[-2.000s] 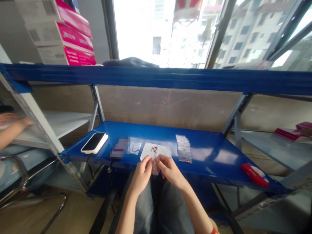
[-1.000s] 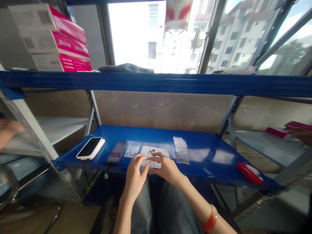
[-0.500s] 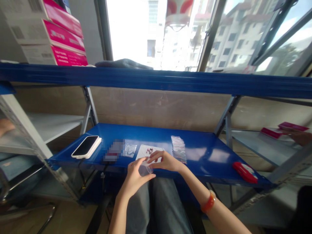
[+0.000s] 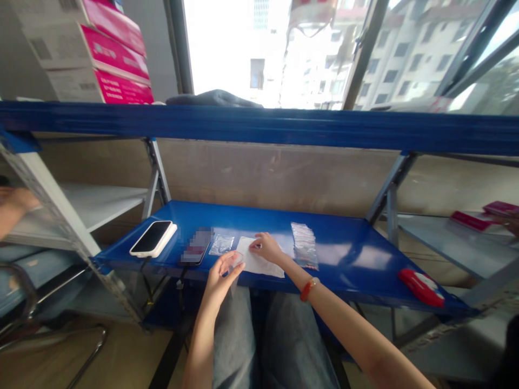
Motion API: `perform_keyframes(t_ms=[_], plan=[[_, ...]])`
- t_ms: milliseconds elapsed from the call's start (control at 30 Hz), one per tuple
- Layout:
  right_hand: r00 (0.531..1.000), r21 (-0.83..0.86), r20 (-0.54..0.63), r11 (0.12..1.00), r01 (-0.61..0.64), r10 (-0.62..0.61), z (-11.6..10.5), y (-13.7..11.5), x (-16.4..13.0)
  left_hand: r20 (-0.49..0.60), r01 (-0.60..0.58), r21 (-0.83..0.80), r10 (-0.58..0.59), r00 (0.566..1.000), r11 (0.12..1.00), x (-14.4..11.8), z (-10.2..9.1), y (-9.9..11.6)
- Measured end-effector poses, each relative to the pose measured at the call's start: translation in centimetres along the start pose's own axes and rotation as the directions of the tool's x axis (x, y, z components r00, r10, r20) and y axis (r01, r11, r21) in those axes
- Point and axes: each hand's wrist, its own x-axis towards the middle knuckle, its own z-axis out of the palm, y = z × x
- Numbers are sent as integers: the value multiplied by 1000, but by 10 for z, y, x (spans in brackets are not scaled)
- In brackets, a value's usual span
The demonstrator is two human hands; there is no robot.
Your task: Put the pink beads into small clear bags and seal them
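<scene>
My left hand [image 4: 221,278] is closed on a small clear plastic bag [image 4: 235,263], held just above the table's front edge. My right hand [image 4: 266,247] reaches over a white sheet [image 4: 261,266], its fingertips pinched together at the small dark pieces near the sheet's far side. The hand mostly covers those pieces, so what is between the fingers cannot be made out. Left of the sheet lies a flat clear plastic packet [image 4: 221,245]. On its right is an overlapping row of filled clear packets [image 4: 305,246].
A white-cased phone [image 4: 154,239] and a blurred-out dark item [image 4: 197,246] lie on the left of the blue table [image 4: 344,237]. A red-and-white object [image 4: 421,287] sits near its right front corner. A blue shelf beam [image 4: 259,128] crosses above. Other people's hands show at both sides.
My right hand has left the bag's mouth and moved forward to the pieces on the sheet. My left hand keeps the bag. The view has shifted slightly.
</scene>
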Motion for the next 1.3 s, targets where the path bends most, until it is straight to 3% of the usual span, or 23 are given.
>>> perform_keyframes(t_ms=[133, 267, 433, 567, 667, 733, 833, 1000, 1167, 1300], plan=[[998, 47, -50, 998, -45, 47, 0, -1, 0, 16, 24, -48, -23, 1000, 999, 1, -1, -5], [995, 264, -81, 964, -30, 54, -20, -13, -1, 14, 83, -113, -82, 997, 990, 3, 2, -9], [999, 473, -50, 880, 34, -12, -61, -43, -14, -39, 72, -174, -80, 996, 982, 2, 9, -5], [988, 512, -36, 846, 149, -153, -72, -63, -27, -16, 74, -178, -78, 997, 981, 0, 13, -1], [971, 481, -58, 846, 231, -232, -65, -67, -27, -2, 60, -186, -62, 998, 981, -1, 10, 0], [973, 442, -106, 866, 232, -206, -56, -63, -21, -10, 55, -171, -57, 998, 984, -1, 7, 1], [986, 329, -146, 937, 121, -76, -40, -46, -6, -52, 41, -144, -49, 997, 989, -1, 1, 2], [990, 22, -50, 991, -129, 130, -21, -15, 11, -64, -2, -178, -10, 998, 984, 3, -6, -2], [994, -27, 37, 995, -100, 101, -12, -2, 11, -1, 18, -162, -18, 1000, 987, 4, -8, -5], [992, -57, 6, 991, -123, 124, -9, -2, 10, 23, 23, -155, -20, 1000, 988, 2, -8, -3]])
